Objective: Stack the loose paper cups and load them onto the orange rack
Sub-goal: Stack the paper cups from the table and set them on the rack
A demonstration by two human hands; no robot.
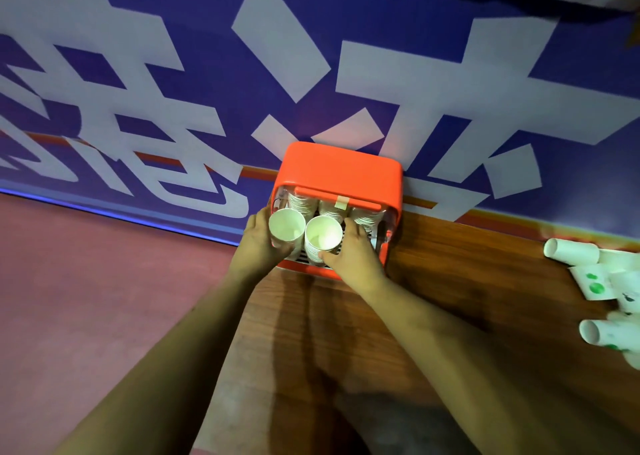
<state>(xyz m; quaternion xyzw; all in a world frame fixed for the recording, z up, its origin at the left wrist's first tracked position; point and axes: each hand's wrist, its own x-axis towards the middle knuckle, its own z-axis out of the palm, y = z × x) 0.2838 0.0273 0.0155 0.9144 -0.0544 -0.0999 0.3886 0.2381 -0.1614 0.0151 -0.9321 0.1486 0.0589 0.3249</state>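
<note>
White cups in left hand, right hand grip; both at orange rack.

Nothing legible. The blue banner on the far side carries huge white characters, cropped and skewed, unreadable. The loose cups at far right have green prints, too blurred to read.

Loose cups run off the right edge (blurred); rear cup stacks half hidden

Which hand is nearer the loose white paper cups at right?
Right. The right hand, at the orange plastic rack, is left of the loose white paper cups; the left hand is farther left.
</note>
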